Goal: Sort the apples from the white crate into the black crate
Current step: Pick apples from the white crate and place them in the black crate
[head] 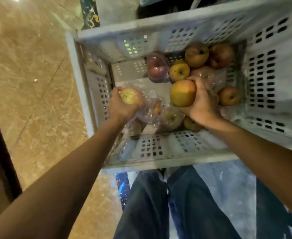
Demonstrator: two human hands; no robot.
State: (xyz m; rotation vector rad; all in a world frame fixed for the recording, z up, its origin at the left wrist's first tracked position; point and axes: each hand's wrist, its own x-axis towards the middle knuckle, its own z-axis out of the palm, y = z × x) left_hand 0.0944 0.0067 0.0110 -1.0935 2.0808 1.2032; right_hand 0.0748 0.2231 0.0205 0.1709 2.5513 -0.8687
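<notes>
Two apples are being lifted at once from the perforated white plastic crate (pixel 159 28), and much of the sorting is judged to remain: roughly nine or ten apples can be counted on its floor, while the black crate is not in view, so what has been delivered cannot be told.

The left hand (pixel 120 105) is curled around a small yellow apple with a dimpled top (pixel 129 96); its fingers (pixel 115 90) are wrapped over the far side of the fruit. Just beyond and beneath those fingers lies crinkled clear plastic film (pixel 150 104), glossy and thin, through which more fruit can be made out.

The right hand (pixel 202 104) is closed on a larger round apple, orange-yellow and smooth (pixel 182 93), with the fingertips (pixel 192 80) pressed over its top. Past those fingertips a cluster of reddish-brown apples (pixel 207 56) rests against the far slotted wall — matte, russeted skins, one yellow one among them. To the outside of the knuckles a single brown apple (pixel 229 96) sits alone.
</notes>
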